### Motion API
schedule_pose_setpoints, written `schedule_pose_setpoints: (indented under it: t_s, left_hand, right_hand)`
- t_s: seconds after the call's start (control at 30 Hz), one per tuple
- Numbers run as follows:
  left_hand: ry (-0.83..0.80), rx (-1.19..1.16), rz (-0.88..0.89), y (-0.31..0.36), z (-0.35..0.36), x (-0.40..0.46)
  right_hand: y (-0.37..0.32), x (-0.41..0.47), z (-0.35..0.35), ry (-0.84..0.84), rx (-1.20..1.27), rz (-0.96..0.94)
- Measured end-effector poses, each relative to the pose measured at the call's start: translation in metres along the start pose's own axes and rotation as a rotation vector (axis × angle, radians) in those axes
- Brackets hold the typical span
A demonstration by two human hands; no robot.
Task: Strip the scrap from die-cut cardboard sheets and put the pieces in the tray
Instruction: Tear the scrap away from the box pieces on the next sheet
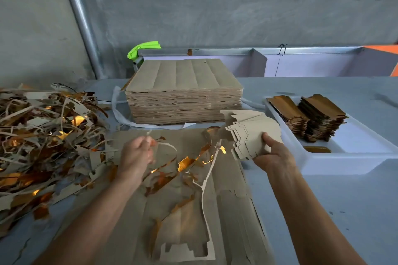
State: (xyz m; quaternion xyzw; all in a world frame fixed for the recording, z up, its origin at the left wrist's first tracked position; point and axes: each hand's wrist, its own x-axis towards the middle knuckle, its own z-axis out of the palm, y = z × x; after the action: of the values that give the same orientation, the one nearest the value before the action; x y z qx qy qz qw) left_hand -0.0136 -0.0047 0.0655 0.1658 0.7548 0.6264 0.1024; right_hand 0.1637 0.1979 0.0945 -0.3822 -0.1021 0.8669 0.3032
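Observation:
My right hand [273, 153] grips a fanned bundle of die-cut cardboard pieces [249, 133], held up just left of the white tray [344, 161]. My left hand [135, 155] pinches a thin strip of scrap [202, 170] whose lattice trails across toward the bundle, with gold foil showing on its underside. Both hands hover over loose cardboard sheets [193, 217] lying flat on the table in front of me. Two stacks of finished gold-faced pieces [312, 118] stand in the tray's far end, and a single piece [316, 149] lies flat in front of them.
A tall stack of uncut brown sheets [183, 92] stands at the middle back. A big tangled heap of scrap strips [43, 135] fills the left side of the grey table [323, 211]. A metal rail and a green cloth [143, 48] lie behind the stack.

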Motion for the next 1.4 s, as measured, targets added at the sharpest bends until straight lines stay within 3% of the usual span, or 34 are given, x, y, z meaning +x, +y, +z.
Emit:
schedule_pose_setpoints:
  t_s: [0.07, 0.13, 0.2, 0.27, 0.3, 0.37, 0.4, 0.63, 0.8, 0.87, 0.93, 1.0, 1.1, 1.17, 1.3, 1.4]
  left_hand:
    - [0.112, 0.404, 0.105, 0.0, -0.008, 0.01]
    - [0.083, 0.967, 0.14, 0.001, -0.002, 0.006]
    - [0.045, 1.261, 0.269, -0.001, 0.016, -0.013]
    - [-0.112, 1.133, 0.57, -0.01, 0.044, -0.04]
    - [-0.301, 1.081, 0.702, -0.016, 0.057, -0.054]
    - [-0.668, 1.174, 0.802, -0.029, 0.075, -0.07]
    - [-0.752, 1.245, 0.764, -0.037, 0.077, -0.071]
    - [-0.459, 1.451, 0.269, -0.045, 0.022, 0.001]
    - [-0.416, 1.471, 0.25, -0.017, -0.001, 0.008]
    - [-0.307, 1.503, 0.325, 0.004, 0.0, 0.002]
    - [-0.15, 1.357, 0.485, 0.021, 0.005, -0.007]
    - [-0.108, 1.012, 0.53, 0.028, 0.017, -0.019]
    - [-0.396, 0.505, 0.215, 0.028, 0.041, -0.04]
    - [-0.471, 0.25, 0.044, 0.014, 0.056, -0.054]
    - [-0.473, -0.224, 0.007, -0.019, 0.083, -0.063]
    - [-0.43, -0.349, 0.053, -0.026, 0.089, -0.071]
  right_hand:
    - [-0.001, 0.001, -0.003, -0.008, -0.033, 0.026]
    - [0.001, 0.003, -0.006, -0.012, -0.081, 0.034]
    - [0.004, 0.005, -0.008, -0.03, -0.106, 0.042]
    - [0.009, 0.008, -0.009, -0.065, -0.118, 0.058]
    - [0.011, 0.009, -0.011, -0.086, -0.131, 0.065]
    - [0.012, 0.01, -0.012, -0.119, -0.165, 0.065]
    - [0.012, 0.01, -0.013, -0.137, -0.179, 0.058]
    - [0.009, 0.014, -0.025, -0.235, -0.355, -0.017]
    - [0.017, 0.017, -0.025, -0.273, -0.573, -0.149]
    - [0.02, 0.017, -0.026, -0.298, -0.638, -0.215]
    - [0.022, 0.013, -0.027, -0.356, -0.709, -0.258]
    - [0.025, 0.009, -0.029, -0.449, -0.762, -0.284]
    - [0.032, 0.002, -0.032, -0.592, -0.801, -0.322]
    - [0.04, 0.001, -0.036, -0.633, -0.778, -0.37]
    - [0.06, 0.002, -0.047, -0.56, -0.775, -0.554]
    - [0.075, 0.0, -0.052, -0.498, -0.85, -0.663]
